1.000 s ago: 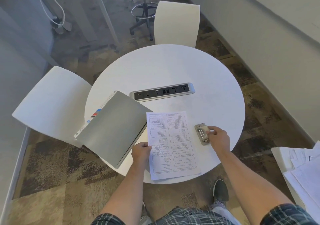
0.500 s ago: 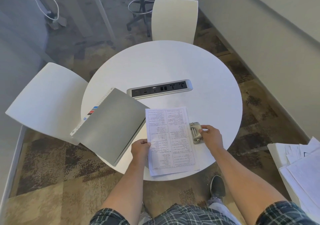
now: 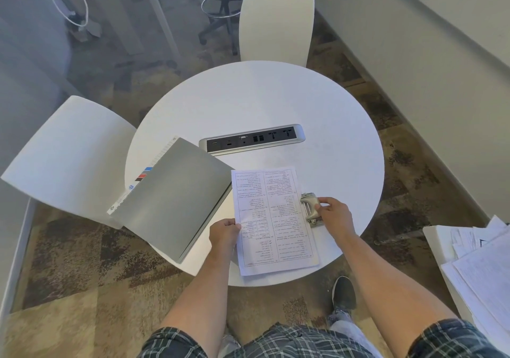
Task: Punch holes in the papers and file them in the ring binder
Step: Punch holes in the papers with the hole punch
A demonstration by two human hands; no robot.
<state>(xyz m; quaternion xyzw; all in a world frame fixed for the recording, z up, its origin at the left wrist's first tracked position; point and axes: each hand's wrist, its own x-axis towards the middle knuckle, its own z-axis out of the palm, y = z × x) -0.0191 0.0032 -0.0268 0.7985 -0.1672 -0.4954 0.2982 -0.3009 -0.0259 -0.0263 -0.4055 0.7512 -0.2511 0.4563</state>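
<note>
A printed sheet of paper lies on the round white table, near its front edge. My left hand pinches the sheet's left edge. A small metal hole punch sits against the sheet's right edge, with that edge in its slot. My right hand grips the punch from the right. A closed grey ring binder lies to the left of the sheet, overhanging the table's edge.
A power and data socket strip is set into the table's middle. White chairs stand at the left and at the far side. A stack of loose papers rests on a surface at the right.
My right hand has slid the hole punch leftwards across the table until it meets the sheet's right edge. My left hand keeps holding the sheet's left edge.
</note>
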